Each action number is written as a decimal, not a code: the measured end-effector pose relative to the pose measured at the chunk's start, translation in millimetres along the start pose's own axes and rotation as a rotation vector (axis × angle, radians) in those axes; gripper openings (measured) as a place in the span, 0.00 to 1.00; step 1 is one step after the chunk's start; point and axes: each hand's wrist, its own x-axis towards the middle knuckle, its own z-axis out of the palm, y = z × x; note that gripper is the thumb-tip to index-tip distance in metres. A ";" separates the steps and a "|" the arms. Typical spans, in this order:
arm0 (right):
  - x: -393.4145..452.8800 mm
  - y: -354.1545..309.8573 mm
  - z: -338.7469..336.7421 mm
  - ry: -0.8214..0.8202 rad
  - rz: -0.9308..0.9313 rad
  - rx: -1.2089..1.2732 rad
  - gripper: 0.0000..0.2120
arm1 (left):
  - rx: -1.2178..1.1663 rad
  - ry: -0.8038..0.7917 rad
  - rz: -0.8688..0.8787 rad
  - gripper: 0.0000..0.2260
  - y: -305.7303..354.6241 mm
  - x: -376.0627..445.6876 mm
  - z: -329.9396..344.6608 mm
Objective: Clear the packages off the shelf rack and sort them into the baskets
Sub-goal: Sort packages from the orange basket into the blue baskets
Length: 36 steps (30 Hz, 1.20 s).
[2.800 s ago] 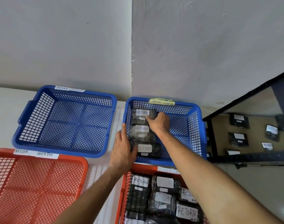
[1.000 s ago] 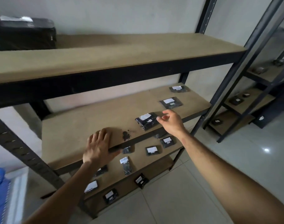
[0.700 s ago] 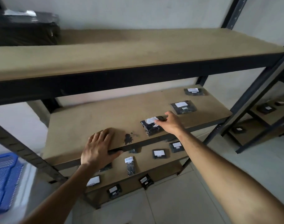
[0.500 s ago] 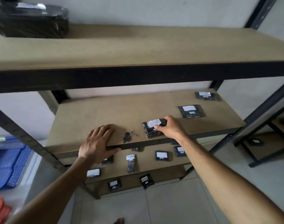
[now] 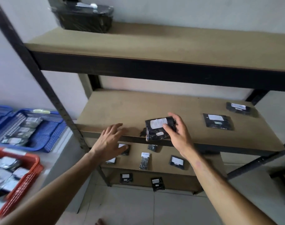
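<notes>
Nothing written is coming through legibly. The black package [image 5: 160, 128] that the right hand [image 5: 179, 135] is gripping at the front edge of the middle shelf board [image 5: 122, 111] is showing a white label with faint handwriting, too blurred to make out. Farther right on that board, two more packages [image 5: 218, 121] are carrying white labels with unreadable marks. Left of the board, the blue basket [image 5: 54, 135] is bearing a pale rim tag, also illegible.

Right hand [image 5: 179, 135] pinching, left hand [image 5: 110, 141] spread
</notes>
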 end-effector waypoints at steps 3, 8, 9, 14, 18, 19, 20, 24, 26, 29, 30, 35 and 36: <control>-13.7 -8.6 55.3 -0.053 -0.035 0.061 0.15 | 0.014 0.003 -0.024 0.31 -21.6 -32.7 -14.8; -35.9 -9.8 168.5 -0.219 0.010 0.065 0.19 | 0.000 0.009 -0.120 0.26 -99.4 -97.7 -40.3; -41.4 -7.9 192.3 -0.256 0.030 0.045 0.21 | -0.006 0.016 -0.139 0.25 -119.4 -112.6 -45.0; -63.4 7.3 316.3 -0.368 0.111 -0.054 0.21 | -0.001 0.000 -0.248 0.26 -226.3 -194.8 -72.0; -66.9 14.9 409.7 -0.381 0.146 -0.130 0.15 | -0.023 -0.008 -0.322 0.24 -306.6 -254.4 -91.7; -65.7 15.7 429.9 -0.370 0.151 -0.146 0.15 | -0.026 -0.012 -0.342 0.24 -323.3 -265.7 -96.3; -63.1 15.5 448.7 -0.357 0.151 -0.161 0.15 | -0.030 -0.013 -0.357 0.24 -338.5 -274.4 -99.8; -35.5 17.7 517.3 -0.365 0.146 -0.230 0.16 | -0.039 -0.086 -0.421 0.26 -397.0 -288.6 -99.5; -16.9 24.4 544.9 -0.359 0.166 -0.258 0.17 | -0.052 -0.112 -0.450 0.27 -423.5 -287.3 -94.5; 16.8 40.1 580.8 -0.359 0.198 -0.306 0.15 | -0.059 -0.122 -0.478 0.25 -463.2 -275.6 -87.8; 28.4 45.9 590.6 -0.365 0.199 -0.333 0.15 | -0.062 -0.122 -0.487 0.24 -475.1 -270.4 -86.5; 82.2 73.7 632.9 -0.455 0.254 -0.564 0.13 | -0.069 -0.160 -0.530 0.21 -530.7 -243.8 -82.2; 91.0 79.1 640.8 -0.498 0.271 -0.609 0.14 | -0.071 -0.177 -0.539 0.21 -540.5 -239.0 -80.4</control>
